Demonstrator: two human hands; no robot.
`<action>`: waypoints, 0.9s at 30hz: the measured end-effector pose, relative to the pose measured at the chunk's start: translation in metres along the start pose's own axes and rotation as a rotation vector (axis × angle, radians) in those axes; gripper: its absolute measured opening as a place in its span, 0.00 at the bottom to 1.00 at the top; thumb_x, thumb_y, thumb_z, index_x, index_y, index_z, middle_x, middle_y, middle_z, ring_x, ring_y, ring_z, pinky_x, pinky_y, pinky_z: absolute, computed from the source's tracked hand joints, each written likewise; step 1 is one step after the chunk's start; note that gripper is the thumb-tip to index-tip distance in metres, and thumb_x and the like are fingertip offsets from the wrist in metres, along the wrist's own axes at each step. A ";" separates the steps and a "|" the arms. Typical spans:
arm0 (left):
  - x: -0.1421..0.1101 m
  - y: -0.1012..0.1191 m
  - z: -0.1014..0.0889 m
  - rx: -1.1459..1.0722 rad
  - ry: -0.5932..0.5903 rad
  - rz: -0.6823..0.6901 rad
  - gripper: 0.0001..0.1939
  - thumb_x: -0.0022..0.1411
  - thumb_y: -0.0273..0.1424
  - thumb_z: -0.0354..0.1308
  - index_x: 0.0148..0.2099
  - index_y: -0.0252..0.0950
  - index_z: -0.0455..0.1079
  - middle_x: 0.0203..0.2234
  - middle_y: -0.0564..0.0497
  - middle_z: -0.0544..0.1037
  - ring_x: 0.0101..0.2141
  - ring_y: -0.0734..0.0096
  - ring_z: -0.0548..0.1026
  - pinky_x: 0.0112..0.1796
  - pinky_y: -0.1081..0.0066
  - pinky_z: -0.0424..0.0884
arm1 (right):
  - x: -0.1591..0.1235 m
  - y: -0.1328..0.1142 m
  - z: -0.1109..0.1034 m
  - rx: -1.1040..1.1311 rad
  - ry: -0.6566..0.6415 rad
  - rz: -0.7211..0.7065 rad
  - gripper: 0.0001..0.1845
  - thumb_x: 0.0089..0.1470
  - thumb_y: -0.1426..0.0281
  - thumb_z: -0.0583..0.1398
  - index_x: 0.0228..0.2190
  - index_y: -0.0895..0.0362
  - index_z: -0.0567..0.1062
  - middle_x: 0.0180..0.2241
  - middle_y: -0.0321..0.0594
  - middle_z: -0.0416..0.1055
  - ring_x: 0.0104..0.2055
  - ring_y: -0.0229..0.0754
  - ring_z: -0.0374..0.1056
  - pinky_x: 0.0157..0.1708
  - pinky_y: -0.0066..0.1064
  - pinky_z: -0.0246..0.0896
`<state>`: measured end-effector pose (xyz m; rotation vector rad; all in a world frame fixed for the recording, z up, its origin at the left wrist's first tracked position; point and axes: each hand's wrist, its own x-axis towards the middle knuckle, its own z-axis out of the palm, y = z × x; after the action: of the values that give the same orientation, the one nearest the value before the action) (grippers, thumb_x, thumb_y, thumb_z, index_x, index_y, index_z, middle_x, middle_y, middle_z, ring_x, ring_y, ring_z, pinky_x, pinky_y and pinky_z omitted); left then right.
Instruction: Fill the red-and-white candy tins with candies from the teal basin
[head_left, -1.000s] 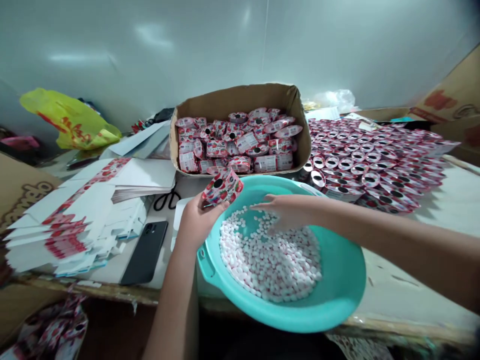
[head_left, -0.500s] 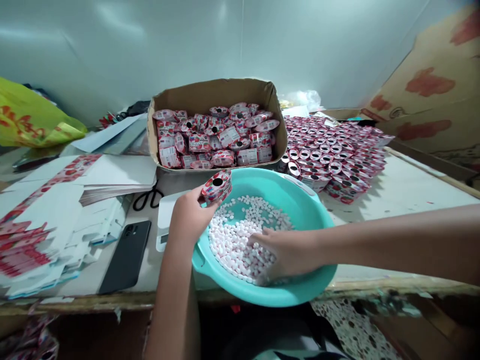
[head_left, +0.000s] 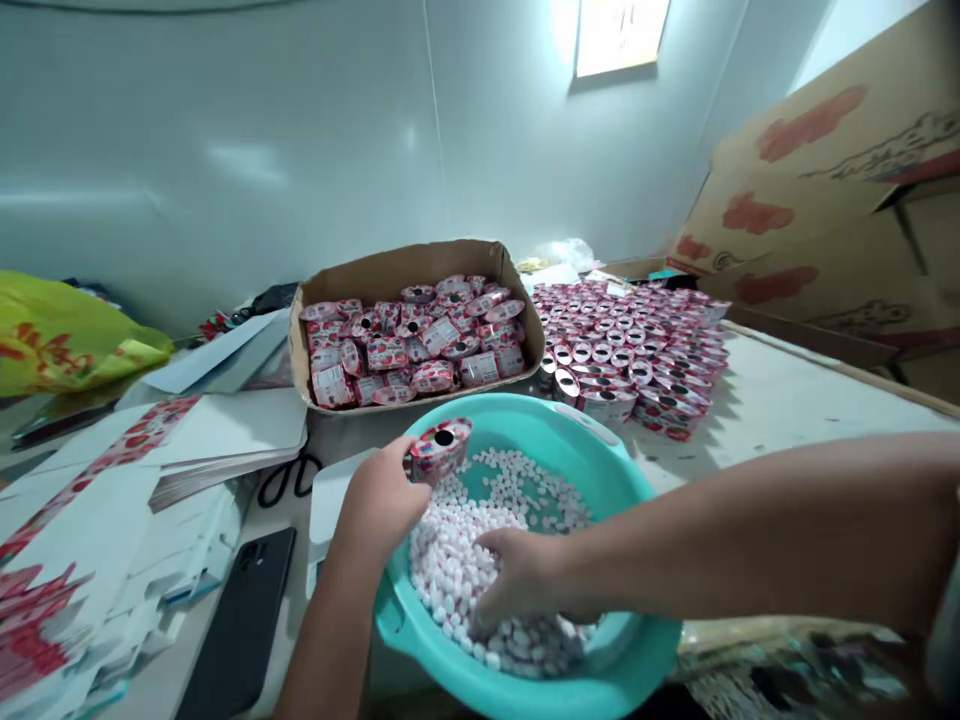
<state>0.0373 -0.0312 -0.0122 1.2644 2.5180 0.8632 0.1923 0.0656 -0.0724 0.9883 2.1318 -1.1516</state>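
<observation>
My left hand [head_left: 384, 500] is closed around a small carton [head_left: 440, 448] with a red and pink strawberry print. The carton has a round dark hole in its top face and is held over the left rim of a turquoise basin [head_left: 637, 480]. Many small white and pinkish candies [head_left: 450, 545] lie in the basin, heaped toward its near left side. My right hand [head_left: 517, 580] reaches in from the right, curled among the candies. Its thumb shows on top, while the fingertips are partly buried.
Behind the basin stands a cardboard box [head_left: 300, 365] full of similar cartons. More cartons [head_left: 637, 350] stand packed upright at right. To the left are a dark phone [head_left: 240, 620], black-handled scissors [head_left: 281, 480], flat white card sheets [head_left: 225, 435] and a yellow bag [head_left: 67, 335].
The camera view has tilted up, so everything sits lower in the picture. My right hand has shifted left and deeper into the candies. The carton stays in my left hand.
</observation>
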 end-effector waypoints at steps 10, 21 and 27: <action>0.065 -0.004 0.008 -0.570 -0.154 0.202 0.29 0.52 0.37 0.66 0.56 0.33 0.68 0.48 0.39 0.79 0.47 0.54 0.78 0.51 0.60 0.72 | -0.013 -0.011 -0.028 -0.114 -0.033 -0.393 0.44 0.25 0.67 0.74 0.51 0.45 0.78 0.30 0.37 0.77 0.31 0.47 0.71 0.21 0.30 0.59; 0.039 -0.023 0.006 -0.476 -0.207 0.224 0.34 0.58 0.34 0.60 0.65 0.38 0.56 0.53 0.44 0.76 0.52 0.60 0.76 0.54 0.64 0.69 | -0.042 -0.083 -0.109 -0.678 -0.037 -0.781 0.23 0.38 0.72 0.68 0.41 0.51 0.81 0.26 0.30 0.72 0.23 0.33 0.63 0.21 0.24 0.51; 0.031 -0.014 -0.001 -0.228 -0.251 0.210 0.23 0.56 0.36 0.59 0.54 0.39 0.67 0.38 0.49 0.81 0.38 0.61 0.78 0.41 0.68 0.72 | -0.018 -0.071 -0.123 -0.630 -0.011 -0.847 0.11 0.40 0.72 0.64 0.32 0.53 0.79 0.24 0.29 0.71 0.22 0.33 0.61 0.22 0.26 0.51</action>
<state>0.0081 -0.0138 -0.0164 1.4741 2.0575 0.9378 0.1343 0.1378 0.0366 -0.2365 2.7154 -0.6764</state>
